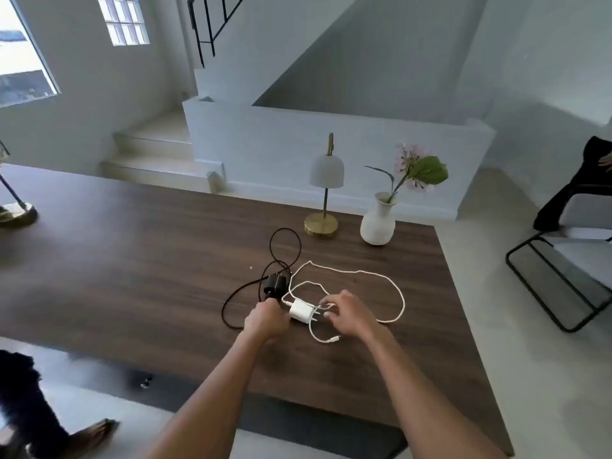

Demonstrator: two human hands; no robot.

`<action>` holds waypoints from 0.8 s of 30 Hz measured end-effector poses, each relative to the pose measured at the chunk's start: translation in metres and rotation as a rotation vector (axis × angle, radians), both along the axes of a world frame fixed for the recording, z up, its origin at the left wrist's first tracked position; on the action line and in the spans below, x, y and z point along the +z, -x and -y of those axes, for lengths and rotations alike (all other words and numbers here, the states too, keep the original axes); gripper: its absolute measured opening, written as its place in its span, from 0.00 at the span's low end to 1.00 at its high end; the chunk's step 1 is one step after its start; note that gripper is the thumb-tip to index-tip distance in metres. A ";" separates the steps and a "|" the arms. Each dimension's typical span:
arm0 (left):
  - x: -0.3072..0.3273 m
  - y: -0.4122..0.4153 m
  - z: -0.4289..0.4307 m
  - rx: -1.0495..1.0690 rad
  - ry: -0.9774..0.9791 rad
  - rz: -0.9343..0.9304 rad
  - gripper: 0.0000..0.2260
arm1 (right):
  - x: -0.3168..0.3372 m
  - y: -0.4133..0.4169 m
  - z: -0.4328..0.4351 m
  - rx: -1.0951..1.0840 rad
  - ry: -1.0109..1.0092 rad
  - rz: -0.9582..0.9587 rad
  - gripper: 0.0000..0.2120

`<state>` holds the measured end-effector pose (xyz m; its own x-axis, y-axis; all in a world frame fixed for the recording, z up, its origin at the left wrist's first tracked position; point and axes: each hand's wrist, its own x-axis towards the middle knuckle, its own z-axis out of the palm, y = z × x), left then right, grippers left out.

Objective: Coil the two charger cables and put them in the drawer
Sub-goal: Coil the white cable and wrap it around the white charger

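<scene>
On the dark wooden table (132, 276) lie two chargers. The white charger's plug (301, 311) rests between my hands, its white cable (397, 293) sprawled in a wide loose loop to the right, with its free end (334, 339) near me. My right hand (347, 314) pinches this white cable beside the plug's prongs. The black charger's plug (276, 283) sits just left of it, its black cable (284, 240) looping away towards the lamp and to the left. My left hand (266, 319) is closed at the black cable's near part, fingers hidden. No drawer is visible.
A brass-footed lamp (324, 193) and a white vase (377, 223) with a pink flower stand at the table's far side. A second lamp base (16, 213) is at far left. A metal-framed chair (576, 260) stands right of the table. A dark furry animal (20, 392) is on the floor at lower left.
</scene>
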<state>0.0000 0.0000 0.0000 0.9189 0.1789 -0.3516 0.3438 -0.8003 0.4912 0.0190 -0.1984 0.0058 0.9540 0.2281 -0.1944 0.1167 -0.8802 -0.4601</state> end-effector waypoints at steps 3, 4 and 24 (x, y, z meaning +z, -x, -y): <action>-0.006 -0.002 0.007 0.100 0.083 0.010 0.20 | -0.008 -0.003 0.003 -0.019 -0.009 -0.011 0.13; -0.006 -0.001 0.010 0.127 0.103 0.008 0.19 | -0.010 -0.001 0.003 -0.030 -0.004 -0.020 0.13; -0.002 -0.042 0.064 0.248 0.193 -0.059 0.26 | -0.021 -0.026 0.070 -0.598 -0.730 -0.101 0.14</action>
<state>0.0421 -0.0636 -0.0016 0.8326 0.3196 -0.4523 0.5491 -0.5829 0.5989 0.0451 -0.2686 -0.0153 0.9386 -0.1947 -0.2847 -0.3305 -0.2719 -0.9038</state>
